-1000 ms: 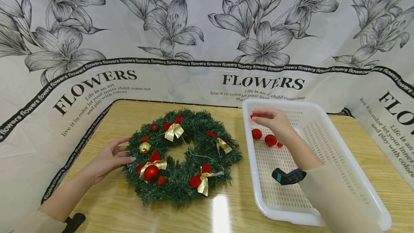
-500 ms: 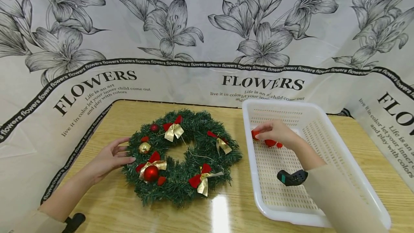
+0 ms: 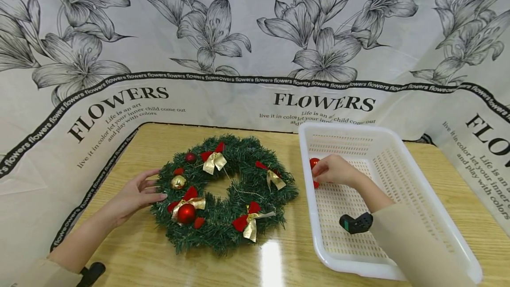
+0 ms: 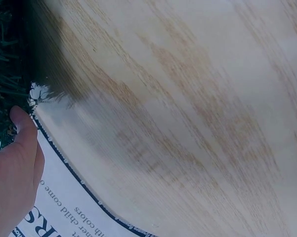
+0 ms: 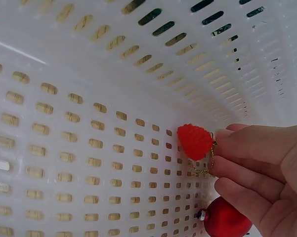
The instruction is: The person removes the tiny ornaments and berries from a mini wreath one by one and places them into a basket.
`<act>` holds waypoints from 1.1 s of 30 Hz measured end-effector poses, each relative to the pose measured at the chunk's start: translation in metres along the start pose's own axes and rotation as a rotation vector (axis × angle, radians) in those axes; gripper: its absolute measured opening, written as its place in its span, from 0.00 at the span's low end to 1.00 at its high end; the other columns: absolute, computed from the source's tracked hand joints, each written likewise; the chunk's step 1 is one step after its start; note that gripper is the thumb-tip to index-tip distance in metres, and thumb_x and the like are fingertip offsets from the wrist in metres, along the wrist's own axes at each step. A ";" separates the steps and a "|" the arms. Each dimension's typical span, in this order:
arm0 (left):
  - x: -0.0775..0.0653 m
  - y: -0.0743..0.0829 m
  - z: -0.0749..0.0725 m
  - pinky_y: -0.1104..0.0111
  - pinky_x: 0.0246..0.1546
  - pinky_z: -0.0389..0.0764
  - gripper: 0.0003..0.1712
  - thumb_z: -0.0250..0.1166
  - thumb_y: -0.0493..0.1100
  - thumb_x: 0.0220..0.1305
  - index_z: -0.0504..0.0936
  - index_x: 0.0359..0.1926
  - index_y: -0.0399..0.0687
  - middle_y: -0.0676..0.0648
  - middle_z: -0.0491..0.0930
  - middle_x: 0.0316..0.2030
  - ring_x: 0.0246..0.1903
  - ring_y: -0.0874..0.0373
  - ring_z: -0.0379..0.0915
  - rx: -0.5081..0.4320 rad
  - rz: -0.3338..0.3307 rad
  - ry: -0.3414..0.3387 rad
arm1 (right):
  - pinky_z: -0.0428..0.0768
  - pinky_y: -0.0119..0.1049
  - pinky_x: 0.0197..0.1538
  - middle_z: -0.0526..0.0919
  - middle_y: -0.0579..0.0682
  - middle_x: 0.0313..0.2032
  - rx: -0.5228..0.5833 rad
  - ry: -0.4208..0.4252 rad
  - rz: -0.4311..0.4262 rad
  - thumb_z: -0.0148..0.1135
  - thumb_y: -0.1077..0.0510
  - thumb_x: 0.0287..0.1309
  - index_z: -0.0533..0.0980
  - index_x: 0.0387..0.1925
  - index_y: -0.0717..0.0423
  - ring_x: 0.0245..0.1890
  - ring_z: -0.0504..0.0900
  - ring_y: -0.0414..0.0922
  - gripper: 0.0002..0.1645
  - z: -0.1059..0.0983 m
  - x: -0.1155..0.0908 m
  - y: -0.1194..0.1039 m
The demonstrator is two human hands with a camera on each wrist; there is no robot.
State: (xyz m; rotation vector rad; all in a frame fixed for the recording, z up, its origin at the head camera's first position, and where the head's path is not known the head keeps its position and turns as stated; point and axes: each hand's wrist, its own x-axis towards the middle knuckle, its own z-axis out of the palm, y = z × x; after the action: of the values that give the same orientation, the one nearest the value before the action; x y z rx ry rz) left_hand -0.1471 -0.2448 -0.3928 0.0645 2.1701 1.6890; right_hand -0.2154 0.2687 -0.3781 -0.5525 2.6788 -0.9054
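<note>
In the head view, my left hand [image 3: 137, 194] rests against the left edge of a green Christmas wreath [image 3: 284, 189], its fingertips partly hidden in the greenery. The left wrist view catches a finger touching the wreath [image 4: 2, 74]. Inside a white plastic basket [image 3: 316, 238], my right hand [image 3: 336, 169] is low by the left wall. Thumb and fingers of the right hand [image 5: 272, 168] pinch the gold-corded top of a red, bumpy, berry-shaped ornament [image 5: 195, 142]. A shiny red bauble [image 5: 227, 219] lies just under those fingers.
On the wreath sit red-and-gold bows [image 3: 251, 221], a gold ball [image 3: 178, 182], a red ball [image 3: 186, 213] and a bead string. The wood table [image 3: 223, 269] meets a flower-printed cloth [image 3: 239, 101] at the back. Slotted walls enclose the right hand.
The right hand has come nearer along the basket's left wall, from its back corner. It now covers red ornaments that showed before. Left hand and wreath have stayed put.
</note>
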 end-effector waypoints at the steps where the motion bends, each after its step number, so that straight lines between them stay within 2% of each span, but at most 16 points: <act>1: 0.000 0.000 0.000 0.49 0.56 0.67 0.50 0.65 0.38 0.59 0.40 0.72 0.38 0.24 0.42 0.66 0.64 0.28 0.44 -0.001 0.001 0.000 | 0.78 0.35 0.33 0.84 0.52 0.28 -0.011 -0.005 -0.008 0.67 0.68 0.46 0.82 0.30 0.65 0.27 0.80 0.41 0.06 0.000 0.000 0.000; 8: 0.000 0.001 0.000 0.51 0.55 0.70 0.50 0.65 0.37 0.59 0.41 0.72 0.38 0.24 0.43 0.66 0.63 0.28 0.45 -0.004 0.007 0.003 | 0.76 0.36 0.37 0.85 0.52 0.33 -0.046 0.006 -0.005 0.66 0.66 0.48 0.83 0.34 0.62 0.32 0.77 0.42 0.08 -0.006 -0.001 -0.005; 12: 0.000 0.002 -0.001 0.50 0.55 0.69 0.50 0.65 0.38 0.59 0.41 0.72 0.38 0.24 0.42 0.66 0.64 0.28 0.44 -0.003 0.009 -0.002 | 0.75 0.36 0.36 0.84 0.53 0.37 -0.020 0.014 0.024 0.66 0.62 0.51 0.82 0.39 0.61 0.34 0.77 0.43 0.12 -0.013 -0.002 -0.010; 16: 0.000 0.002 -0.001 0.49 0.56 0.67 0.51 0.65 0.38 0.59 0.41 0.72 0.39 0.24 0.42 0.67 0.64 0.28 0.43 -0.005 0.001 -0.003 | 0.78 0.39 0.38 0.84 0.56 0.40 0.059 0.030 0.047 0.65 0.59 0.54 0.81 0.43 0.63 0.34 0.79 0.44 0.15 -0.021 -0.001 -0.013; 20: 0.001 0.002 -0.001 0.48 0.56 0.67 0.51 0.65 0.38 0.59 0.41 0.72 0.40 0.24 0.41 0.67 0.64 0.29 0.43 -0.005 0.001 -0.004 | 0.79 0.43 0.44 0.83 0.60 0.42 0.146 0.073 0.052 0.64 0.60 0.56 0.78 0.46 0.68 0.39 0.81 0.47 0.18 -0.032 0.002 -0.019; 28: 0.001 0.002 -0.001 0.48 0.55 0.68 0.50 0.64 0.38 0.59 0.41 0.72 0.40 0.24 0.42 0.66 0.64 0.28 0.44 0.002 0.013 -0.003 | 0.72 0.47 0.56 0.80 0.63 0.47 0.293 0.151 0.065 0.65 0.60 0.55 0.76 0.50 0.68 0.41 0.81 0.38 0.22 -0.048 0.017 -0.046; 33: 0.001 0.000 -0.001 0.45 0.56 0.65 0.50 0.64 0.38 0.59 0.42 0.72 0.40 0.24 0.43 0.66 0.63 0.28 0.44 -0.002 0.010 -0.002 | 0.67 0.50 0.59 0.80 0.60 0.48 0.315 0.134 0.057 0.65 0.58 0.55 0.75 0.51 0.65 0.44 0.79 0.44 0.23 -0.049 0.031 -0.065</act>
State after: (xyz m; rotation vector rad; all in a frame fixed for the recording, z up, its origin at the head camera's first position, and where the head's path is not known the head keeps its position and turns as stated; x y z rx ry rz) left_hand -0.1486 -0.2457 -0.3925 0.0767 2.1696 1.6963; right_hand -0.2432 0.2333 -0.3039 -0.3532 2.5737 -1.3564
